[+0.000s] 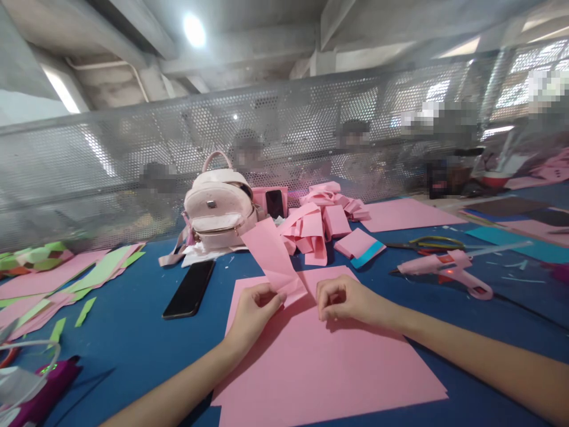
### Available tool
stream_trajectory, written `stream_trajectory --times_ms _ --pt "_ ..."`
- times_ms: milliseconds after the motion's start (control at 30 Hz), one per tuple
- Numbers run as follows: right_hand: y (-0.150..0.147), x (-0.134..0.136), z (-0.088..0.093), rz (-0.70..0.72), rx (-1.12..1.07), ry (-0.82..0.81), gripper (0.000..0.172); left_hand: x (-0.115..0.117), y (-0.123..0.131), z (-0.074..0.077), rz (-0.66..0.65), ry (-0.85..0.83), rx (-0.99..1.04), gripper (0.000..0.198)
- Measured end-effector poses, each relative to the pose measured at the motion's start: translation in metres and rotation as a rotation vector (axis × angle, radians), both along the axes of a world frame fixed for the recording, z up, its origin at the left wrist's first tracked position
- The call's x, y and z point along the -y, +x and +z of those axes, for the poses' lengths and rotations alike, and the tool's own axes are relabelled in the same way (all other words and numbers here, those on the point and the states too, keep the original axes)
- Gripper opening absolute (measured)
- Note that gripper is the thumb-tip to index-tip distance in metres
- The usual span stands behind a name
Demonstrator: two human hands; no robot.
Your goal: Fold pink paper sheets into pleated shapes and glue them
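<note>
My left hand [260, 308] pinches the lower end of a creased pink paper strip [272, 252], which rises up and to the left above the sheets. To its right, my right hand [340, 299] is curled with fingertips near the thumb, apart from the strip; whether anything small is between its fingers I cannot make out. Both hands are over large pink sheets [329, 373] stacked on the blue table [133, 356]. Behind them lies a pile of folded pink paper pieces [313, 228]. A folded pink piece with a blue strip [362, 246] lies to its right.
A black phone [189, 290] and a pale backpack [220, 207] stand left of centre. On the right are a pink glue gun [448, 270] with its cord and yellow-handled scissors [435, 243]. Green and pink papers [102, 270] lie at left. A perforated metal screen [178, 136] runs behind.
</note>
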State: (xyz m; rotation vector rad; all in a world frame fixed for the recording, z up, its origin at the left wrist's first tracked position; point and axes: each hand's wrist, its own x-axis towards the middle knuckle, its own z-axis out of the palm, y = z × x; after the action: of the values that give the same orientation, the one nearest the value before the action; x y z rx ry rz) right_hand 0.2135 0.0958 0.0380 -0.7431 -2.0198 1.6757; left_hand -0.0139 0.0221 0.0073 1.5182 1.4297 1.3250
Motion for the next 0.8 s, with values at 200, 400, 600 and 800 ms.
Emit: stream_trajectory --times_ms 200,400,600,800 --pt "0.002 0.007 -0.003 0.091 -0.003 -0.228 0.016 0.0 0.0 0.0 0.003 -0.002 -0.003 0.035" --pt "0.001 0.005 -0.009 0.16 -0.017 -0.286 0.028 0.0 -0.001 0.0 0.012 -0.013 -0.01 0.032" --pt "0.001 0.002 -0.011 0.078 -0.031 -0.289 0.023 0.0 0.0 0.002 0.012 -0.013 -0.006 0.034" --pt "0.0 0.001 -0.008 0.084 -0.043 -0.277 0.027 -0.001 0.0 0.001 0.008 -0.002 0.001 0.034"
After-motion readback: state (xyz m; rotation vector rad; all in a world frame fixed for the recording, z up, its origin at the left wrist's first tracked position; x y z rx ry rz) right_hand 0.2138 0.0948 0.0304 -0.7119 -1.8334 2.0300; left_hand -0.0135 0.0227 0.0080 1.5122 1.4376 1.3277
